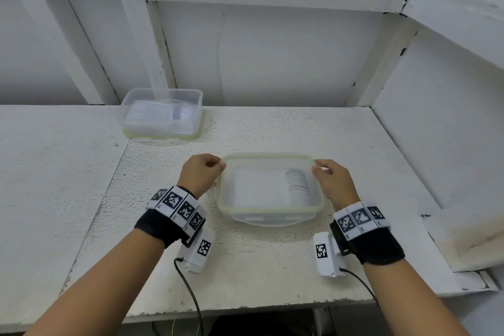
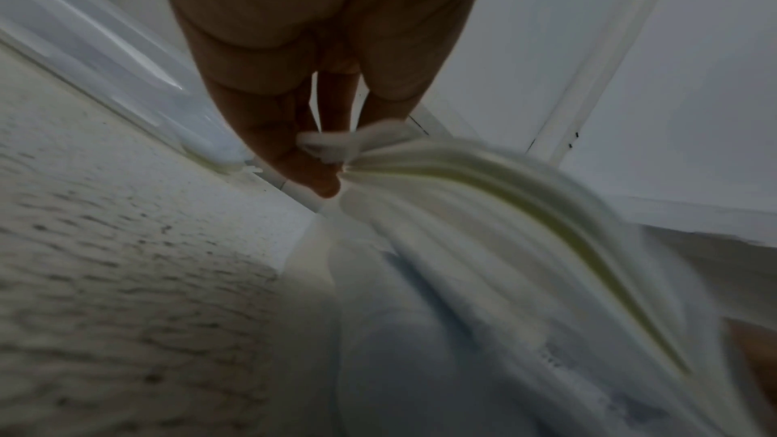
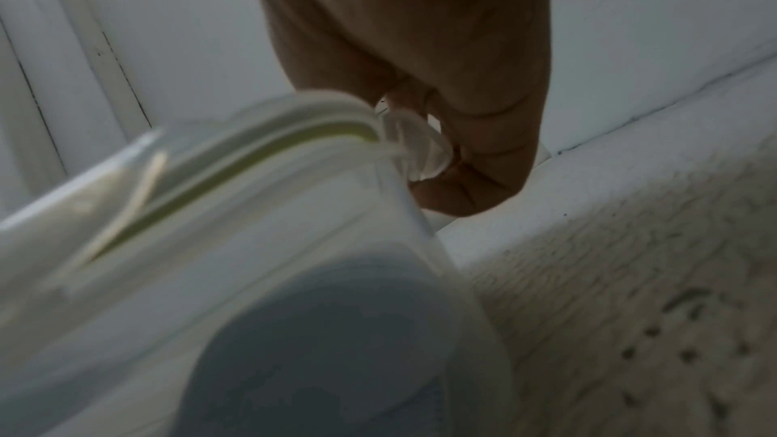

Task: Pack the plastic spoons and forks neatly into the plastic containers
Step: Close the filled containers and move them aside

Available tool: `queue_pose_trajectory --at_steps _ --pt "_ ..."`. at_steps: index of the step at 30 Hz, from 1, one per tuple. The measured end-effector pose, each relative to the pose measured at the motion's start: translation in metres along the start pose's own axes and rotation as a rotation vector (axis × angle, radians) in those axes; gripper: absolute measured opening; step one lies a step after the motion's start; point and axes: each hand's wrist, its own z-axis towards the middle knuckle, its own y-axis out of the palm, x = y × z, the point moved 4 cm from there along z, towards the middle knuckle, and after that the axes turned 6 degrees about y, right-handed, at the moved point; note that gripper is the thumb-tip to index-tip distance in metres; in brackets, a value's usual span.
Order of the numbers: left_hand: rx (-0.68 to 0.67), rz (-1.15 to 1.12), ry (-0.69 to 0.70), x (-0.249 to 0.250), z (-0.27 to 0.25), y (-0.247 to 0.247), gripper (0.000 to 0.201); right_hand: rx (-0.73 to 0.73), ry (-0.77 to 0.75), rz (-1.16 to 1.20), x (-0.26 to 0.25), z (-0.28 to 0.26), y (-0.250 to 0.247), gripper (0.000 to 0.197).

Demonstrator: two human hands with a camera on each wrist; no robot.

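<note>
Tabletop first: we see its rough white surface filling the lower half of the head view, with white wall panels above it. In the upper left of the frame sits a clear container on a green-edged lid, with a stack of clear cutlery inside; we cannot tell spoons from forks there. Below the middle of the frame is a second container, and over it a green-rimmed lid held by both hands at its far corners. Through the lid we see a row of white cutlery packed side by side toward the right. Our left hand pinches the lid's upper-left corner tab between thumb and curled fingers; the left wrist view shows the fingertips closed on that tab. Our right hand pinches the upper-right corner the same way, its fingers wrapped on the clear tab in the right wrist view. Both wrist views are blurred. Patterned wristbands circle both wrists.
</note>
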Motion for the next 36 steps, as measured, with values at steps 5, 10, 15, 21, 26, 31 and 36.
queue_pose_trajectory --at_steps 5,10,15,21,26,31,36 --pt "-0.001 0.058 -0.053 -0.004 0.000 0.000 0.029 0.050 -0.029 -0.109 0.004 0.003 0.000 0.032" --pt "-0.020 0.316 -0.012 0.005 -0.003 -0.001 0.029 0.147 -0.093 -0.332 -0.003 -0.004 -0.001 0.039" --pt "-0.058 0.280 -0.022 0.008 -0.006 -0.005 0.019 0.178 -0.122 -0.399 -0.008 -0.007 -0.002 0.036" --pt "-0.021 -0.001 -0.096 -0.003 -0.012 -0.009 0.025 0.177 -0.075 -0.328 -0.006 -0.010 -0.006 0.032" --pt "0.016 -0.231 -0.151 -0.012 -0.018 -0.004 0.028 0.174 -0.049 -0.328 -0.008 -0.010 -0.004 0.030" --pt "0.020 -0.435 -0.205 -0.016 -0.025 0.001 0.031 0.144 -0.036 -0.282 -0.006 -0.006 -0.009 0.026" --pt "-0.111 0.111 -0.005 -0.005 -0.019 -0.004 0.039 -0.040 -0.034 -0.403 -0.010 0.008 -0.010 0.025"
